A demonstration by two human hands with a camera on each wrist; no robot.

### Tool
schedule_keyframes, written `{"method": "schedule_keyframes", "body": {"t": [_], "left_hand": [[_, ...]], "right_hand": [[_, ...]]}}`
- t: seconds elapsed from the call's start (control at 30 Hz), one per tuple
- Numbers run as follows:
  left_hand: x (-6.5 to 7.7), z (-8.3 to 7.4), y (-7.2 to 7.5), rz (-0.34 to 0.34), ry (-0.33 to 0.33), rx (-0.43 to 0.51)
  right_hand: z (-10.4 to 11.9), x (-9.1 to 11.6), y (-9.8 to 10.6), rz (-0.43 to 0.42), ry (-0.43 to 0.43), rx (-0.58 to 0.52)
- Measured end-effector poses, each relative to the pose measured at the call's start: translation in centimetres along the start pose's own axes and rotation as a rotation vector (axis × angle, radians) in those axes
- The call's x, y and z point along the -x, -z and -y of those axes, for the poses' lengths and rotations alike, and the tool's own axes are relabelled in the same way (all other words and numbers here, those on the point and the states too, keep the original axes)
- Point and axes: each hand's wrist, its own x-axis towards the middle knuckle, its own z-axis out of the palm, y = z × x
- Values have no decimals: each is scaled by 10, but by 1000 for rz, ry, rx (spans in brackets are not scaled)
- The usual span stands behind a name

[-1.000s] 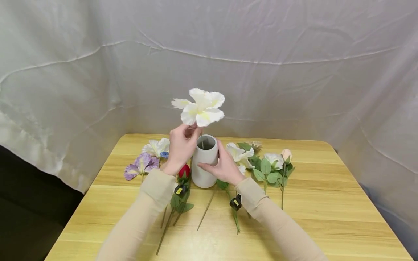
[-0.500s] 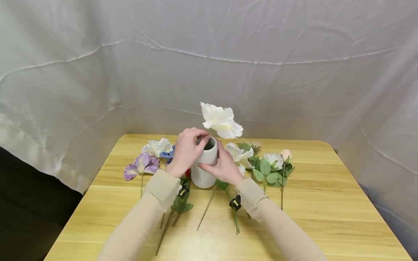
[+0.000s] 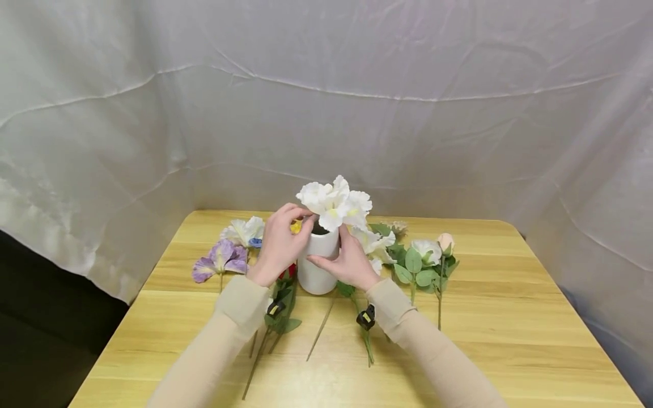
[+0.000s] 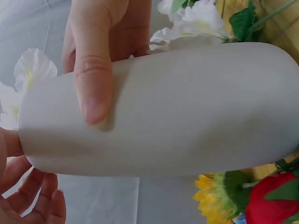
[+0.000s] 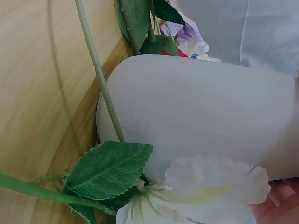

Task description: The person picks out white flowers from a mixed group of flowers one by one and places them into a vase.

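Note:
A white vase (image 3: pixel 317 266) stands upright mid-table. My right hand (image 3: pixel 352 260) grips its upper side, thumb laid across the front; the left wrist view shows that thumb (image 4: pixel 96 93) on the smooth wall. A white ruffled flower (image 3: pixel 334 201) sits low over the mouth, its stem hidden inside. My left hand (image 3: pixel 285 232) is at the left of the rim, fingers loosely bent beside the petals. In the left wrist view its fingers (image 4: pixel 30 191) are spread around the mouth end with nothing visible between them.
Left of the vase lie a purple flower (image 3: pixel 221 260), a white bloom (image 3: pixel 244 231), a red rose (image 3: pixel 288 271) and a sunflower (image 4: pixel 212 196). On the right are another white flower (image 3: pixel 374 243), a white rose (image 3: pixel 427 252) and a pale pink bud (image 3: pixel 445 243). Stems point toward the front edge.
The white flower has come down from above the vase, its stem going into the mouth, and turned. My left hand has let go of its stem. The right hand keeps its grip on the vase.

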Motion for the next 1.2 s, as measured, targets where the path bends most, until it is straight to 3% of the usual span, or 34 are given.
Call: {"method": "schedule_keyframes", "body": {"t": [0.23, 0.5, 0.8, 1.03, 1.2], "left_hand": [[8, 6, 5, -43, -11, 26], [16, 21, 17, -40, 58, 19], [25, 39, 40, -79, 87, 36], [34, 52, 56, -114, 147, -62], [43, 61, 66, -93, 219, -138]], "right_hand": [[-2, 0, 0, -24, 27, 2], [-2, -1, -1, -28, 27, 0], [-2, -1, -2, -31, 26, -27], [-3, 0, -3, -22, 0, -41], [-3, 0, -3, -17, -7, -53]]}}
